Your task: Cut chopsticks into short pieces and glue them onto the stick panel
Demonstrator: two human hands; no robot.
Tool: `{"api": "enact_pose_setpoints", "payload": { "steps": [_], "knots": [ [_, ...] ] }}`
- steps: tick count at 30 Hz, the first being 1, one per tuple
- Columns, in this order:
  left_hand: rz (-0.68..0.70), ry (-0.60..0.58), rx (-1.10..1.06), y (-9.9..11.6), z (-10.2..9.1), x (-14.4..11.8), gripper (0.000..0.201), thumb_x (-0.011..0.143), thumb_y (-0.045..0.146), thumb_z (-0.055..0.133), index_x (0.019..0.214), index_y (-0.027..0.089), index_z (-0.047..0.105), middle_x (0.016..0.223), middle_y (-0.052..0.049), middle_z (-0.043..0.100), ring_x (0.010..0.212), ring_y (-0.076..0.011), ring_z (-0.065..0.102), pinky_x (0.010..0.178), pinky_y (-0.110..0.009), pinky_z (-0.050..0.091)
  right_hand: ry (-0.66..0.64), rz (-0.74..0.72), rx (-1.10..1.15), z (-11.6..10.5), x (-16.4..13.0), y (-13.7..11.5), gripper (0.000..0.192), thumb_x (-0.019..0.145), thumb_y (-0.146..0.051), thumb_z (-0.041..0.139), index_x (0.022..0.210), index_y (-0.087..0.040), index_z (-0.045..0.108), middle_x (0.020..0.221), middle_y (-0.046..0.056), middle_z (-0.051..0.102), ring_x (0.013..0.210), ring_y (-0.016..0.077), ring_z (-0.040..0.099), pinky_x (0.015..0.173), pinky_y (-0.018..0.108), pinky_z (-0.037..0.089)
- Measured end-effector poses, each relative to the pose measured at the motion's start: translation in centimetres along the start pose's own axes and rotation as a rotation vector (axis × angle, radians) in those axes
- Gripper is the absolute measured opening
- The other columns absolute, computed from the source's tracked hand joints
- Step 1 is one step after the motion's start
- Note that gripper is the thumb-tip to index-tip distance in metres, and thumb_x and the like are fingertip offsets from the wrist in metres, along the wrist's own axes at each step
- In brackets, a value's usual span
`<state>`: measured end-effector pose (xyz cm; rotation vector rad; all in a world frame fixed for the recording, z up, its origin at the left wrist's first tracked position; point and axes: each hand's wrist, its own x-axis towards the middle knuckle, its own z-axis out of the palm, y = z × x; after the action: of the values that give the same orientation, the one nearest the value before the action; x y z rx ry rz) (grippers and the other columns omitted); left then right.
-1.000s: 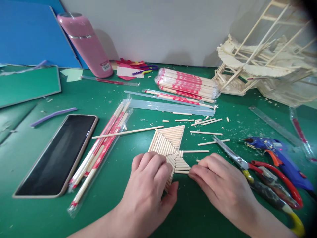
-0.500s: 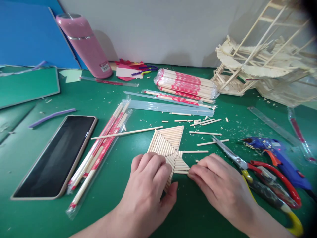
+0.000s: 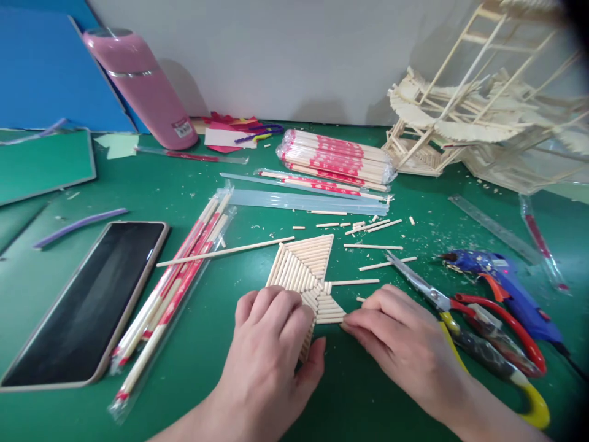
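My left hand (image 3: 271,350) curls over the lower left of a flat panel of short wooden sticks (image 3: 294,270), its fingers on top and its thumb by the lower edge. The panel lies on the green table, its sticks set in wedges that meet near the middle. At the panel's right side, my right hand (image 3: 391,341) pinches the end of a short wooden stick (image 3: 329,320), which lies against the lowest stick of the right wedge. Another stick (image 3: 354,282) juts rightward just above that wedge. Fingers hide part of the panel.
Scissors (image 3: 437,298), yellow-handled pliers (image 3: 483,362) and a blue glue gun (image 3: 506,288) lie right. Cut sticks (image 3: 372,246) are scattered behind my right hand. To the left are wrapped chopsticks (image 3: 184,276) and a phone (image 3: 87,307). A stick-built model (image 3: 442,123) stands at the back right.
The pinched stick has closed the small gap to the wedge's lowest stick. My left hand keeps its hold on the panel. The whole view has shifted slightly.
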<state>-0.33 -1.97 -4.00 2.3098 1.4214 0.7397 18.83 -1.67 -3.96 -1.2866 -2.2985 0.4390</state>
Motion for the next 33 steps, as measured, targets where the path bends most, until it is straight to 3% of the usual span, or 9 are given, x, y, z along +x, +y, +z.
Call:
{"api": "enact_pose_setpoints", "payload": {
  "steps": [8, 12, 19, 33],
  "knots": [
    [0.015, 0.027, 0.041, 0.08, 0.32, -0.03, 0.007, 0.076, 0.018, 0.049, 0.077, 0.019, 0.056, 0.077, -0.003, 0.056, 0.076, -0.0201, 0.047, 0.071, -0.039, 0.034, 0.021, 0.059, 0.048, 0.08, 0.07, 0.2, 0.002, 0.083, -0.018, 0.054, 0.081, -0.019, 0.053, 0.07, -0.001, 0.05, 0.066, 0.0122, 0.047, 0.058, 0.025, 0.039],
    [0.012, 0.034, 0.064, 0.14, 0.3, -0.03, 0.008, 0.077, 0.018, 0.049, 0.077, 0.019, 0.057, 0.077, -0.003, 0.057, 0.076, -0.0201, 0.047, 0.073, -0.04, 0.033, 0.02, 0.085, 0.052, 0.06, -0.12, 0.47, 0.013, 0.08, -0.021, 0.059, 0.09, -0.019, 0.051, 0.072, -0.001, 0.049, 0.067, 0.0122, 0.048, 0.06, 0.025, 0.04],
    [0.014, 0.048, 0.081, 0.18, 0.39, 0.01, 0.008, 0.077, 0.02, 0.049, 0.076, 0.019, 0.057, 0.075, -0.003, 0.057, 0.075, -0.0208, 0.047, 0.073, -0.041, 0.032, 0.005, 0.119, 0.118, -0.2, -0.6, 0.57, 0.007, 0.081, -0.017, 0.053, 0.088, -0.02, 0.055, 0.078, 0.001, 0.053, 0.071, 0.0128, 0.051, 0.061, 0.025, 0.042],
    [-0.008, 0.024, 0.105, 0.23, 0.56, 0.41, 0.01, 0.079, 0.019, 0.049, 0.075, 0.019, 0.058, 0.074, -0.002, 0.058, 0.074, -0.0196, 0.048, 0.072, -0.039, 0.033, -0.04, 0.105, 0.135, -0.21, -0.4, 0.13, 0.01, 0.083, -0.013, 0.05, 0.079, -0.017, 0.059, 0.07, 0.001, 0.052, 0.067, 0.013, 0.046, 0.057, 0.026, 0.037]
  ]
}}
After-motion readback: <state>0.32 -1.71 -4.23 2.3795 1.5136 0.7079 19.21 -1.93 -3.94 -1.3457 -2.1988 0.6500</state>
